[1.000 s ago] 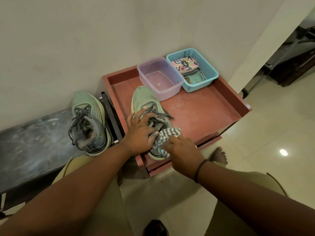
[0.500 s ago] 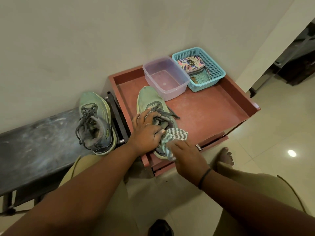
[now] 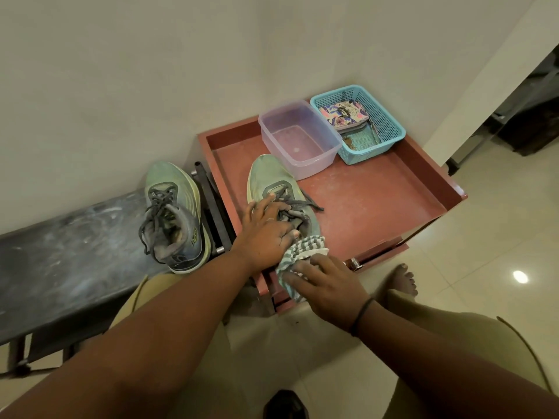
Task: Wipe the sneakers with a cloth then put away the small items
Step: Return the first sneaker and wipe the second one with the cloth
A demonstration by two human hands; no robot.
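Observation:
A pale green sneaker [image 3: 269, 179] with grey laces lies on the red tray-top table [image 3: 378, 204], toe pointing away. My left hand [image 3: 266, 234] grips it over the laces and collar. My right hand [image 3: 326, 287] presses a grey-and-white striped cloth [image 3: 298, 257] against the sneaker's heel at the table's near edge; the heel is hidden under the cloth. The second green sneaker [image 3: 172, 216] stands on the dark bench [image 3: 60, 252] to the left.
A clear purple-tinted plastic tub [image 3: 328, 148] and a blue mesh basket [image 3: 390, 128] holding a flowered pouch [image 3: 343, 111] stand at the table's far side by the wall. A bare foot [image 3: 402, 281] rests on the tiled floor at the right.
My right hand has slid the cloth down and toward me over the sneaker's heel. My left hand keeps its hold on the sneaker. The camera has shifted slightly.

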